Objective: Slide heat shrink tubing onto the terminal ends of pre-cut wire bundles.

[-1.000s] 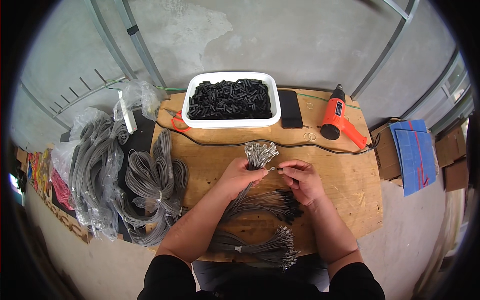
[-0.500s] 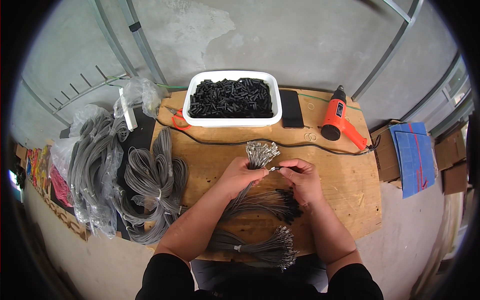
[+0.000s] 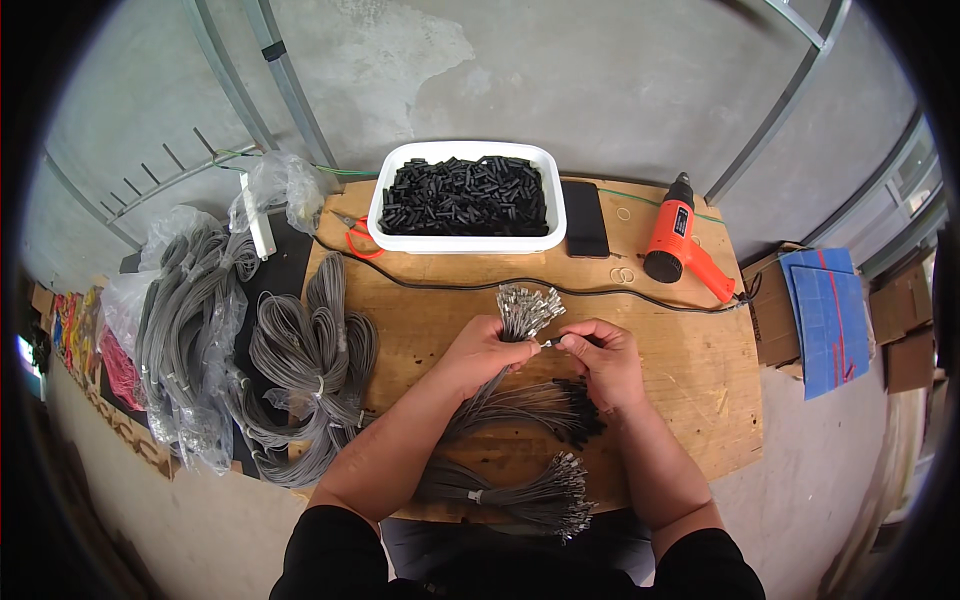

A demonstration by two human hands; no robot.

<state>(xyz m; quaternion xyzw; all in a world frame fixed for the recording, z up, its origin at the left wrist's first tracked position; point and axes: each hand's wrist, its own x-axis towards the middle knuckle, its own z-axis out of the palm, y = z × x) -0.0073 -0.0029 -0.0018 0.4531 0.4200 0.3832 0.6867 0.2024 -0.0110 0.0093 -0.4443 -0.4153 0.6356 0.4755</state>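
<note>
Bare concrete floor surrounds a low wooden table (image 3: 690, 370), and at the middle of that table both hands meet over a bundle of grey wires (image 3: 500, 385). The bundle's long axis runs from the near-left toward the far-right; its metal terminal ends (image 3: 527, 308) fan out pointing away from the person, just past the knuckles. The left hand (image 3: 483, 352) is wrapped around the bundle, fingers closed on it below the terminals. The right hand (image 3: 603, 358) sits just beside it, thumb and fingertips pinched together on one small terminal piece between the two hands.

Under the wrists lies a second bundle with black-sleeved ends (image 3: 570, 408) pointing right. Nearer the table's front edge a third tied bundle (image 3: 520, 492) lies roughly across, its metal tips also to the right.

Farther off, a white tray (image 3: 462, 240) of short black tubes stands at the far edge, a dark phone (image 3: 583, 218) just beside it, and an orange heat gun (image 3: 683, 240) to the right. Coils of grey cable (image 3: 305, 365) pile up at the left.
</note>
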